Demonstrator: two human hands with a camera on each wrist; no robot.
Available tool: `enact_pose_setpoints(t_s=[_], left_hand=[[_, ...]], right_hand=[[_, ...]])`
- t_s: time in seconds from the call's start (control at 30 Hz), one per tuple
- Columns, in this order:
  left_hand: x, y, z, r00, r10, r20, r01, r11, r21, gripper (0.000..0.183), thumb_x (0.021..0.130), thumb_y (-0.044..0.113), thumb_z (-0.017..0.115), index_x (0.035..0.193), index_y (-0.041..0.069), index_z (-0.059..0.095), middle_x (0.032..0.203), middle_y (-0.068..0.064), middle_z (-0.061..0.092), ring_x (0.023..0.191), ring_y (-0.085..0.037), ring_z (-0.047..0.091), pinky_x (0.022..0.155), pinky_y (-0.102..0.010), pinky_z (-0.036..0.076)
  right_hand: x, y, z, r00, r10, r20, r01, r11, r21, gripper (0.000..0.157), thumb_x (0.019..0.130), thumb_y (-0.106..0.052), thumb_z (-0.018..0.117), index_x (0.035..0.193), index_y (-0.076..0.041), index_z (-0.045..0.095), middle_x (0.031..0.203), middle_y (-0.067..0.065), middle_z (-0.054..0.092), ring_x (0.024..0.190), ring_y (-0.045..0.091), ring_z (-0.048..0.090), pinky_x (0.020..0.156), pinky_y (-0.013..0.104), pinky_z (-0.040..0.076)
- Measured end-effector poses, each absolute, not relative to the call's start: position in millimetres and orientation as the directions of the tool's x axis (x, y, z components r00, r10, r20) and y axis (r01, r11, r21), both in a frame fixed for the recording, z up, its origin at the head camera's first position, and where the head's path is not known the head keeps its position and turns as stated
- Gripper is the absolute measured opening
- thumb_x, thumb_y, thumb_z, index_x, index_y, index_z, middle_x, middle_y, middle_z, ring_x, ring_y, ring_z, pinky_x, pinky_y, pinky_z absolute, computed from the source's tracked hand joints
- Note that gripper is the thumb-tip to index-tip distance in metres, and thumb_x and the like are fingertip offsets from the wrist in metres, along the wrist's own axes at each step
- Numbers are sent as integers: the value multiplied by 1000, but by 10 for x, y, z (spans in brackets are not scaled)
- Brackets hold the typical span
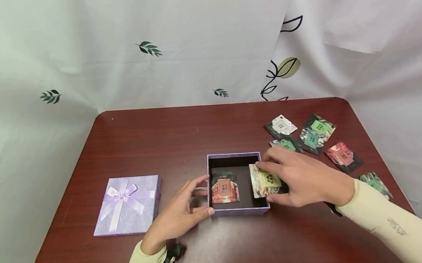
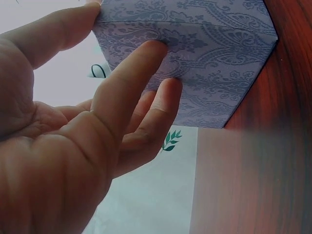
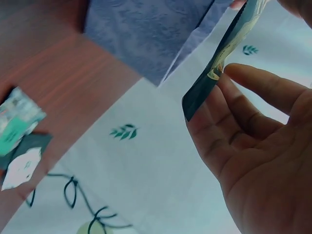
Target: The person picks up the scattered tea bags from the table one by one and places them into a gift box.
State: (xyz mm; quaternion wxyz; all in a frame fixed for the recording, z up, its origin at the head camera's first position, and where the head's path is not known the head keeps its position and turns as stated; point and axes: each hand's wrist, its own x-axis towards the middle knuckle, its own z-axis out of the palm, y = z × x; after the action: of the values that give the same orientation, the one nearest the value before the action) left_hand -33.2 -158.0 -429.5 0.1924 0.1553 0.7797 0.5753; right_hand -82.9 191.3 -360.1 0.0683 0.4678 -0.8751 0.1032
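An open lilac patterned box (image 1: 238, 211) with a dark inside stands at the middle of the table. A red-and-black flat sachet (image 1: 224, 188) lies in its left part. My right hand (image 1: 297, 176) pinches a yellow-and-cream sachet (image 1: 265, 180) over the box's right side. Seen from the right wrist, this sachet (image 3: 219, 63) is tilted, its edge between thumb and fingers. My left hand (image 1: 180, 209) rests its fingertips and thumb against the box's left side. In the left wrist view those fingers (image 2: 129, 78) touch the patterned wall (image 2: 214, 58) without wrapping round it.
The lilac lid (image 1: 130, 212) with a ribbon bow lies at the left. Several more sachets are scattered at the right, among them a white one (image 1: 281, 125), a red one (image 1: 342, 155) and a green one (image 1: 375, 185). A white curtain (image 1: 194, 43) hangs behind the table.
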Motion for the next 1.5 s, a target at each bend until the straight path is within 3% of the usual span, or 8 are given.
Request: enact_pose_setpoints(t_s=[0.33,0.5,1.03,1.5], left_hand=[[-331,-1564,-4264,-877,460,-141,3,299,954,84,93,12,82,163,18,36,155,-21,47,136,-40,57,98,-25,62],[-329,-1565,-4256,-874,465,-144,1,299,954,84,93,12,81,164,15,35,154,-19,47,137,-40,57,99,-26,62],[-339,-1566,-4244,-870,472,-143,4,296,955,84,93,10,81,164,13,35,153,-19,47,136,-39,58,98,-25,62],[-338,-1573,-4239,-870,470,-148,3,306,952,85,93,11,82,163,13,35,153,-17,48,137,-38,57,98,-25,62]], right_hand=[[-1056,1425,-3703,-489,-854,176,-872,480,-95,70,85,-56,83,132,-6,71,118,4,59,105,16,54,81,29,58],[-1125,1187,-3815,-467,-872,147,-884,460,-82,69,86,-55,82,132,-5,70,117,6,59,105,18,55,80,28,60],[-1099,800,-4230,-505,-863,31,-863,506,9,59,87,-53,81,119,-6,71,104,6,58,90,19,56,76,31,60],[-1092,731,-4331,-490,-871,-39,-872,490,-3,48,91,-47,81,116,-6,72,114,10,64,94,22,65,85,36,64]])
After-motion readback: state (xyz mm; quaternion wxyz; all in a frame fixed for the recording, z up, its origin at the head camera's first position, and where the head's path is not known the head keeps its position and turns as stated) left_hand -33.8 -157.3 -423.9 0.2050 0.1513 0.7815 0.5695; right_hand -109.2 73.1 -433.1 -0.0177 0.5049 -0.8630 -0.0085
